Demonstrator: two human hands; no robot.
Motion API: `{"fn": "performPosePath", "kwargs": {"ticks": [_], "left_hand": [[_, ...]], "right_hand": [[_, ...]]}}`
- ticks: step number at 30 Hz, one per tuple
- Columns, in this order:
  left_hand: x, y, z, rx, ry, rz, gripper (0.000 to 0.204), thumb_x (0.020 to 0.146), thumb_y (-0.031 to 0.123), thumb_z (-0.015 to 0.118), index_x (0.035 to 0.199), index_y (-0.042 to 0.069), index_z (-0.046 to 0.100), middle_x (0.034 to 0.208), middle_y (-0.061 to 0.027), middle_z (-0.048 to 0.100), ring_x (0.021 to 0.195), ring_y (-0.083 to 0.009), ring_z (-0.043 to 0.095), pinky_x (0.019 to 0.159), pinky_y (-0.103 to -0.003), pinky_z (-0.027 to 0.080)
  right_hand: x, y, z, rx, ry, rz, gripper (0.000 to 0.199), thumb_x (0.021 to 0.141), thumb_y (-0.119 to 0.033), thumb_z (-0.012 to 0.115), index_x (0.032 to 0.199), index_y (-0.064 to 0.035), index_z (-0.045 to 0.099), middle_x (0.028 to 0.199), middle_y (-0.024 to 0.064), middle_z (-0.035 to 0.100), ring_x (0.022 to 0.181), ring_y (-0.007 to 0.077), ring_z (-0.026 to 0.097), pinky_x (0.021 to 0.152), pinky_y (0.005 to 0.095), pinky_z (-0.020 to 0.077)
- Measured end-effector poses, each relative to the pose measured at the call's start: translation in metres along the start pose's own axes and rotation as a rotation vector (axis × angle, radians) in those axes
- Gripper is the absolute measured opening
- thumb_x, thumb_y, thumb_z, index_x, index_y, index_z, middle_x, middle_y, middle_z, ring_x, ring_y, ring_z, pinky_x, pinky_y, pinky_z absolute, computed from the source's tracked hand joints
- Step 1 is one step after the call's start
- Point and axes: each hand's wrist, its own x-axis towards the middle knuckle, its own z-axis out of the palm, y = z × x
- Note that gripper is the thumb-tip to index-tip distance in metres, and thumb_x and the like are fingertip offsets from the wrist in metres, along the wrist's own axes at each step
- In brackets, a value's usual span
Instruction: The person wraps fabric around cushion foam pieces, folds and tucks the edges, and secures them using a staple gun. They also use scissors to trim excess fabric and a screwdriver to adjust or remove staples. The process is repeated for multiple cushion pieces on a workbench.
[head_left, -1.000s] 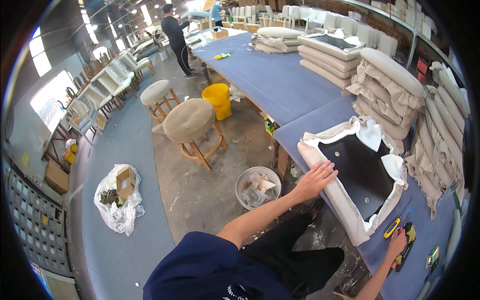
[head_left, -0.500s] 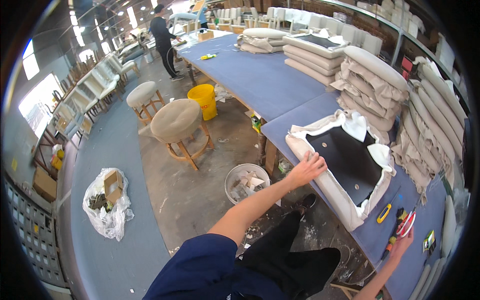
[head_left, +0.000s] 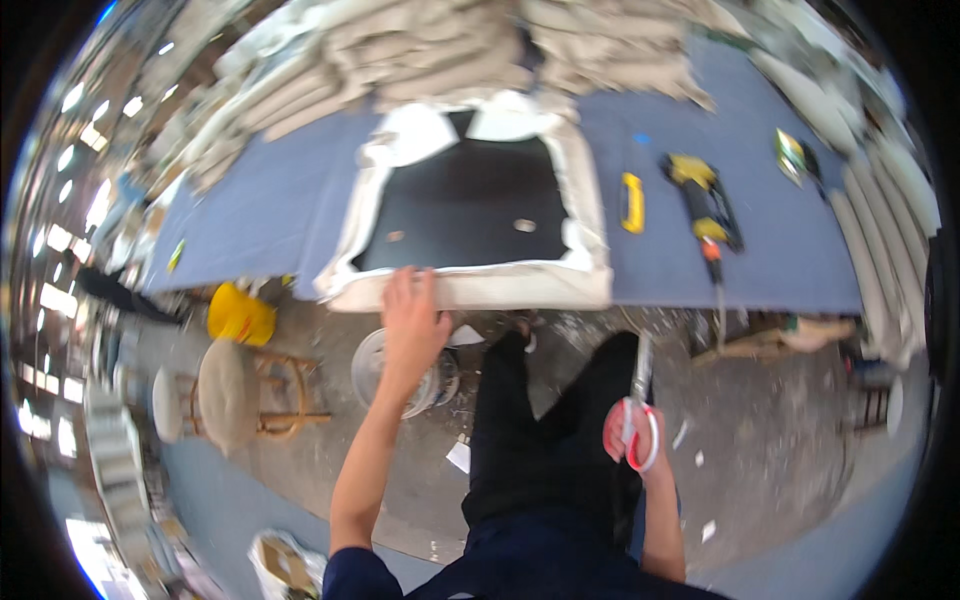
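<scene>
Face down at the table's near edge lies a chair seat cushion, its beige fabric and white lining folded over a black panel. My left hand rests on the cushion's front side, fingers stretched out and lying against the fabric. Off the table, over my right leg, my right hand grips scissors with red and white handles, blades pointing toward the table. A yellow utility knife lies just right of the cushion. Beyond it is a yellow and black staple gun with a hose.
Piles of beige cushions stand along the back of the blue table, with more cushions at the right. A scrap bucket sits below the table's edge. Padded stools and a yellow bucket are to the left.
My view has swung right to face the cushion. My right hand has brought the scissors off the table, down over my leg. My left hand stays on the cushion's front side.
</scene>
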Motion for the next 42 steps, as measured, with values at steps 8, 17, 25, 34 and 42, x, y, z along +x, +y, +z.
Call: {"fn": "performPosePath", "kwargs": {"ticks": [8,17,25,34,42], "left_hand": [[0.035,0.104,-0.015,-0.594,-0.076,0.189,0.024,0.086,0.003,0.071,0.109,0.001,0.067,0.12,-0.0148,0.064,0.115,-0.0341,0.059,0.098,-0.042,0.048],[0.057,0.16,0.02,-0.386,-0.11,0.419,0.027,0.081,0.01,0.081,0.104,0.004,0.069,0.105,-0.0096,0.061,0.099,-0.0305,0.057,0.086,-0.042,0.047],[0.02,0.149,0.05,-0.341,0.103,0.609,0.017,0.079,-0.001,0.078,0.09,0.002,0.065,0.102,-0.0078,0.063,0.097,-0.0288,0.062,0.087,-0.043,0.048],[0.04,0.168,0.029,-0.721,-0.035,-0.013,0.009,0.093,0.005,0.069,0.097,-0.003,0.067,0.085,-0.0119,0.067,0.077,-0.0179,0.066,0.073,-0.032,0.052],[0.083,0.169,0.03,-0.45,-0.288,0.041,0.034,0.094,0.02,0.07,0.078,-0.004,0.054,0.06,-0.005,0.046,0.058,-0.012,0.04,0.054,-0.035,0.034]], "right_hand": [[0.041,-0.016,0.011,-0.084,-0.23,0.032,0.055,0.104,-0.056,0.049,0.092,-0.0032,0.055,0.079,0.0058,0.057,0.069,0.0157,0.06,0.068,0.033,0.0561],[0.054,-0.018,0.012,0.225,-0.223,0.113,0.056,0.106,-0.054,0.045,0.09,-0.0016,0.056,0.077,0.0077,0.057,0.065,0.0182,0.06,0.064,0.0364,0.0588],[0.057,-0.017,0.016,0.409,-0.365,0.205,0.058,0.107,-0.056,0.041,0.093,-0.0023,0.056,0.077,0.0081,0.056,0.064,0.0189,0.06,0.063,0.0383,0.0593],[0.062,-0.021,0.012,0.632,-0.528,0.4,0.065,0.104,-0.065,0.037,0.095,-0.0033,0.054,0.077,0.0069,0.054,0.061,0.019,0.057,0.06,0.0399,0.0601],[0.059,-0.032,0.007,0.506,-0.481,0.478,0.067,0.103,-0.067,0.036,0.094,-0.0041,0.055,0.075,0.0068,0.054,0.059,0.0191,0.057,0.059,0.0395,0.0599]]}}
